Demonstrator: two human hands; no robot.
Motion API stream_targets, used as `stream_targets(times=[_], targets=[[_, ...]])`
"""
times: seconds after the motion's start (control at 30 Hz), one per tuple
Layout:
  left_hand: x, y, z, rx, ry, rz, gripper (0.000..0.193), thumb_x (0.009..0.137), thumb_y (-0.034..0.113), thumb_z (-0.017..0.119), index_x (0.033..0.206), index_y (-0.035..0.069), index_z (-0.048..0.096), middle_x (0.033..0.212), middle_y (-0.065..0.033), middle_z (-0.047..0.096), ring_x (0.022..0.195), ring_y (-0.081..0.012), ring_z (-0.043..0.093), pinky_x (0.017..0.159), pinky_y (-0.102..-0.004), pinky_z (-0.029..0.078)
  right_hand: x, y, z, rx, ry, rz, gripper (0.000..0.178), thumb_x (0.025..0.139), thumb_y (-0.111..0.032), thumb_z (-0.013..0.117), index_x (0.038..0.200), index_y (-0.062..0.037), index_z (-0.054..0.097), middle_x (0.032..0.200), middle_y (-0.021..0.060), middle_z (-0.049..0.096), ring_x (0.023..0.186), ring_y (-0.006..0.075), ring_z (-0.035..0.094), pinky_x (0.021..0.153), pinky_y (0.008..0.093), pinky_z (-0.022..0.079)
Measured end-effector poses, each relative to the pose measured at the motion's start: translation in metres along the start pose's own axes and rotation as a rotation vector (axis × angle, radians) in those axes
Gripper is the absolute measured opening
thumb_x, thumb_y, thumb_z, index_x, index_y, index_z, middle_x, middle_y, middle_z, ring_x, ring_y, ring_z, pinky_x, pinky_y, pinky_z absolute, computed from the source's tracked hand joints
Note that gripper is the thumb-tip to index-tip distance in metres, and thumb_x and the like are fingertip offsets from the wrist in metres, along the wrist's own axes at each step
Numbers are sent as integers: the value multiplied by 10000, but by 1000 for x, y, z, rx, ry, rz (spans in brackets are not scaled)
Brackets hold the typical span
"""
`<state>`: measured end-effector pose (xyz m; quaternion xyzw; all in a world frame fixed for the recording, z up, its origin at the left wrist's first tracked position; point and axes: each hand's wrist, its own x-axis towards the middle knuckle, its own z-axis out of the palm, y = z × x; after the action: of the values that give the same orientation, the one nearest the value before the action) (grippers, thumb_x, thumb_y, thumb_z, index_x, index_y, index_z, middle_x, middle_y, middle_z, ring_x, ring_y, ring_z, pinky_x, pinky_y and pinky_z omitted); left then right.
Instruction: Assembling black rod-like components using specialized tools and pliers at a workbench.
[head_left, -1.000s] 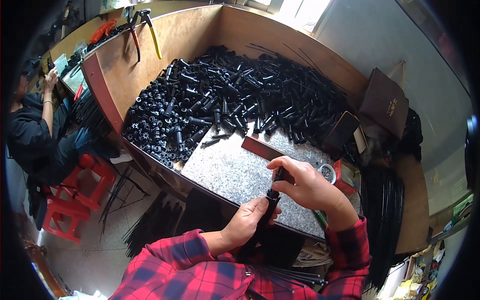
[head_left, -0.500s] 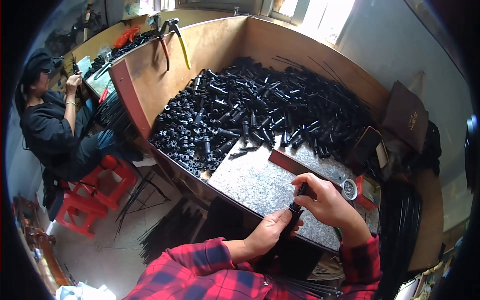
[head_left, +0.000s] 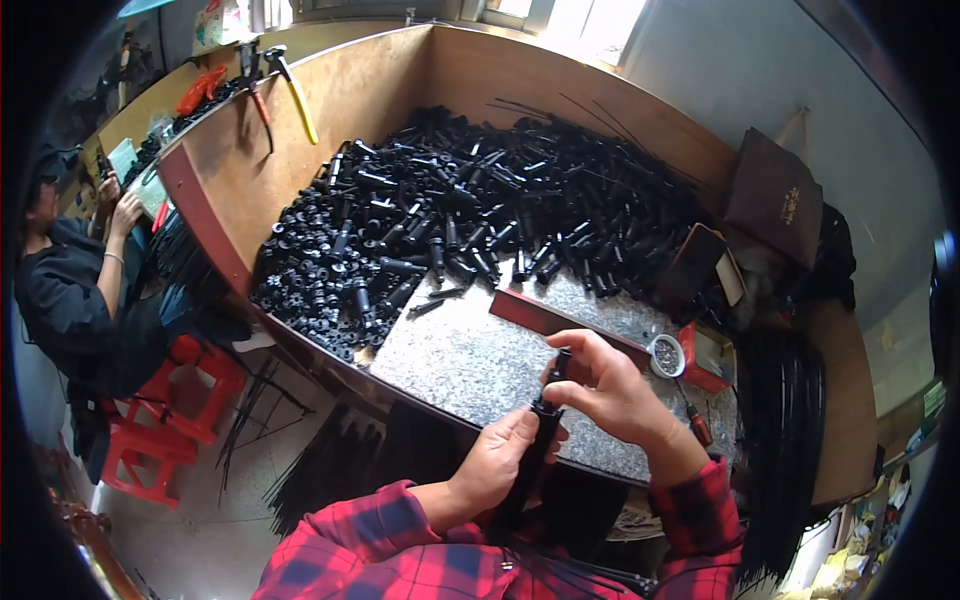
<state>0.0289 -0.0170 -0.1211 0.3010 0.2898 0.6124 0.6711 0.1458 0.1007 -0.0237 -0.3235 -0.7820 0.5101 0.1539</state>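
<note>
My left hand (head_left: 492, 458) is closed round a slim, dark umbrella frame (head_left: 538, 440), held upright in front of me over the table's near edge. Its lower part runs down toward my lap, where thin black rods show. Curved about its top, my right hand (head_left: 615, 398) has the thumb and fingers on a black tubular piece (head_left: 562, 362). Just beyond is the speckled stone slab (head_left: 450, 345). A large heap of black plastic tubes and notched rings (head_left: 470, 200) fills the space behind it.
On the slab lie a dark red bar (head_left: 560, 322), a white cup of small metal bits (head_left: 667, 355), a red box (head_left: 708, 360) and a screwdriver (head_left: 699, 425). Pliers (head_left: 292, 95) hang on the wooden side board. A co-worker (head_left: 75, 270) sits at the left beside red stools (head_left: 150, 455).
The view has swung to the right, so the table and the co-worker appear farther left. Both hands stay on the umbrella frame, which now stands more upright.
</note>
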Motion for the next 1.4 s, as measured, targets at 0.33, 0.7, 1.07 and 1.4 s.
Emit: stream_targets(times=[0.33, 0.7, 1.07, 1.4], targets=[[3, 0, -4, -64, -42, -22, 397, 1001, 342, 372, 1129, -3, 522, 898, -77, 603, 811, -144, 570, 781, -276, 450, -19, 24, 8, -156, -87, -168, 285, 771, -107, 725, 1012, -16, 604, 887, 76, 632, 849, 169, 608, 755, 312, 484], [4, -1, -7, -29, -76, 17, 404, 1012, 333, 347, 1174, 5, 518, 923, -54, 590, 822, -120, 549, 769, -278, 451, -23, 40, 20, -73, 117, -205, 347, 731, -168, 775, 961, -5, 572, 811, 71, 605, 758, 147, 587, 676, 283, 482], [-4, 7, 5, -6, 25, 47, 433, 1005, 289, 365, 1278, -38, 447, 1251, -137, 530, 1175, -219, 499, 1024, -362, 361, -53, 65, 66, 650, 95, 230, 196, 926, -239, 583, 877, -61, 516, 589, -22, 512, 415, 60, 460, 393, 210, 368], [-9, 7, -3, -130, 11, -1, 450, 973, 280, 449, 1278, -50, 445, 1322, -186, 471, 1217, -265, 464, 1057, -394, 327, -62, 57, 74, 557, 147, 41, 223, 964, -249, 511, 906, -54, 603, 650, -31, 559, 499, 63, 548, 450, 206, 438]])
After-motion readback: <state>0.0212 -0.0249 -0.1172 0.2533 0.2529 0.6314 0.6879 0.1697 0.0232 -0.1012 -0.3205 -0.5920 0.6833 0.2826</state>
